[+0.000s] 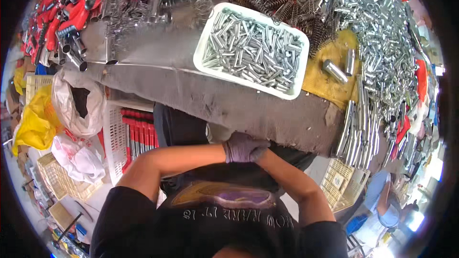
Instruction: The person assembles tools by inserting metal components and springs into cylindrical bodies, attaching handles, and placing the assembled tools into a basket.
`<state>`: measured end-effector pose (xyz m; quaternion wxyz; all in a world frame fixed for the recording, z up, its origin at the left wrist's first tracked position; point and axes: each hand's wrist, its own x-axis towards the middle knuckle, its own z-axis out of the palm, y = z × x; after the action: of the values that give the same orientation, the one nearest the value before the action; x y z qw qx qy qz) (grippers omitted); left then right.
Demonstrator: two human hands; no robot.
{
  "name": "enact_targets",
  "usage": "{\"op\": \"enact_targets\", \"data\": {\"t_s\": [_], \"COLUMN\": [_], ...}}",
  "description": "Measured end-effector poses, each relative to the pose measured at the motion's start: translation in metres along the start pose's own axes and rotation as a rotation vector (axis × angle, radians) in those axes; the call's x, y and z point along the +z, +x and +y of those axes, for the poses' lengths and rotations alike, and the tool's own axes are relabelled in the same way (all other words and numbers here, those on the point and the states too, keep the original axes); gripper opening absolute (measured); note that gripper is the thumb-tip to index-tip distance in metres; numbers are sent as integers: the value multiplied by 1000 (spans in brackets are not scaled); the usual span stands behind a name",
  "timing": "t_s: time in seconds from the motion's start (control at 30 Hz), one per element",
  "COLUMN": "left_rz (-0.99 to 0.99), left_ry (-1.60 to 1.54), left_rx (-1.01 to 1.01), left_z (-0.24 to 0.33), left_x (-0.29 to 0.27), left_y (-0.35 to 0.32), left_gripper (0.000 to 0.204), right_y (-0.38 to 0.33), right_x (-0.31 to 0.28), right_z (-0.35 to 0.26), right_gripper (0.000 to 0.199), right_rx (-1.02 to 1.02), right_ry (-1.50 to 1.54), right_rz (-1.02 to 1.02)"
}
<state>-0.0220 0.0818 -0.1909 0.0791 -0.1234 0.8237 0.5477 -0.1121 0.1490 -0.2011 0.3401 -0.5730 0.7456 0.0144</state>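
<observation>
Tray (pixel 202 48), white, filled with short metal pins (pixel 253 50), sits on the bench (pixel 215 99) at upper centre of the frame. Handling: likely heavy for its size; walls probably stiff plastic; pins hard, smooth and apt to slide out if tilted. Take hold of the rim at 2 opposite ends; keep level. Left hand (pixel 240 148) and right hand (pixel 259 153), both gloved, overlap near frame centre, beside the bench edge; whether fingers are closed cannot be told.

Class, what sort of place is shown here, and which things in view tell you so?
Probably a metal-parts assembly workshop: the worktable holds a white tray of short metal pieces, dark coil springs and a heap of loose shiny parts.
</observation>
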Motion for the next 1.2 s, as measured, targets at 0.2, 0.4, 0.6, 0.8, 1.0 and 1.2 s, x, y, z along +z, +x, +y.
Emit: {"op": "enact_targets", "data": {"t_s": [0.2, 0.4, 0.6, 0.8, 1.0, 1.2], "left_rz": [427, 235, 591, 997, 1279, 1191], "left_ry": [210, -226, -417, -1681, -1898, -2155], "left_rx": [448, -257, -92, -451, -143, -32], "left_z": [-50, -102, -269, -89, 1, 9], "left_x": [31, 50, 115, -2, -87, -96], "left_y": [4, 22, 44, 6, -103, -170], "left_gripper": [40, 31, 18, 16, 12, 33], "right_y": [-5, -2, -96, -160, -184, -176], "right_x": [-6, -51, -122, -59, -52, -85], "right_z": [-7, -37, -76, -12, -86, -118], "right_gripper": [38, 36, 44, 57, 56, 42], "right_rx": [-42, -44, -226, 272, 23, -509], "right_ry": [-73, -185, -405, 1559, 1572, -228], "right_rz": [-149, -258, -384, 54, 129, 457]}}
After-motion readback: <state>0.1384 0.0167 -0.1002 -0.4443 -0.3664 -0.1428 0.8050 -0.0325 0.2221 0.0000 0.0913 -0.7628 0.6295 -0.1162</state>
